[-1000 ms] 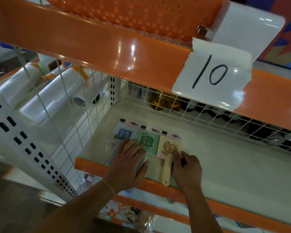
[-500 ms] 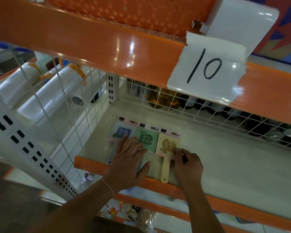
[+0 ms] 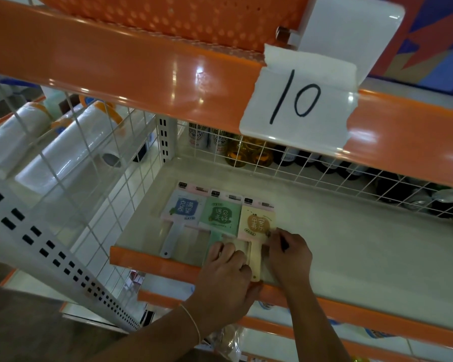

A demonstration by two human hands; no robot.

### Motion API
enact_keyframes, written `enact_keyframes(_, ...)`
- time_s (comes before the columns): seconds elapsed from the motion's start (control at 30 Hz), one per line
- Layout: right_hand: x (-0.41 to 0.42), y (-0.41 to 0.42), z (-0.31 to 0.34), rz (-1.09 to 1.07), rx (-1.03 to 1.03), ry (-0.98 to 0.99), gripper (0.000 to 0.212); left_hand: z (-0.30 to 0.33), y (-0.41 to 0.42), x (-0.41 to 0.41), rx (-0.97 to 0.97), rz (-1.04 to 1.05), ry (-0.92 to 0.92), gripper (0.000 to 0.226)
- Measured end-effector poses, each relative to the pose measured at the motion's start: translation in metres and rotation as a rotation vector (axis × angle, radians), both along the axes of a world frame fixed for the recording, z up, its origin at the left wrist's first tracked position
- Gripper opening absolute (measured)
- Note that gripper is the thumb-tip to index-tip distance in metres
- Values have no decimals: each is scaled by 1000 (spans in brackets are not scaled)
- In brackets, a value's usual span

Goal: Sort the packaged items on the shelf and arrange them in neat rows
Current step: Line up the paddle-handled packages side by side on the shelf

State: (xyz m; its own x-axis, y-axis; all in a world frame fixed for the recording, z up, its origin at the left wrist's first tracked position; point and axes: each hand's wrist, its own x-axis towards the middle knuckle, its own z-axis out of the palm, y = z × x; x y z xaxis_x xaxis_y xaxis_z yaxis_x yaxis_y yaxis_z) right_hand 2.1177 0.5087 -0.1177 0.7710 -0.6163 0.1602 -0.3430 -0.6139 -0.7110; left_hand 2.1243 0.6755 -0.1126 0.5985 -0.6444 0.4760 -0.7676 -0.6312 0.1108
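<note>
A glossy orange shelf edge (image 3: 147,74) with a taped paper "10" label (image 3: 298,100) hangs across the top of the frame, and white wire mesh (image 3: 311,168) fences off bottles behind my shelf (image 3: 364,244). At centre lie three flat, paddle-shaped packaged items side by side: blue (image 3: 185,207), green (image 3: 221,214), cream (image 3: 258,223). My left hand (image 3: 225,273) rests curled over the green handle, while my right hand (image 3: 289,254) pinches the cream pack's corner.

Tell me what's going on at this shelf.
A person is lining up three packaged items side by side on the white shelf: a blue pack, a green pack and a yellow pack. The left hand rests by the green pack's lower end, while the right hand touches the yellow pack's right edge.
</note>
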Motion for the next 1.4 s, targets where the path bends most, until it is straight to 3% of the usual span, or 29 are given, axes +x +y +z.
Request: enact_keyframes(1.4,-1,2,5,-26,54,-42,15,-6,1,1,14,21,92,33)
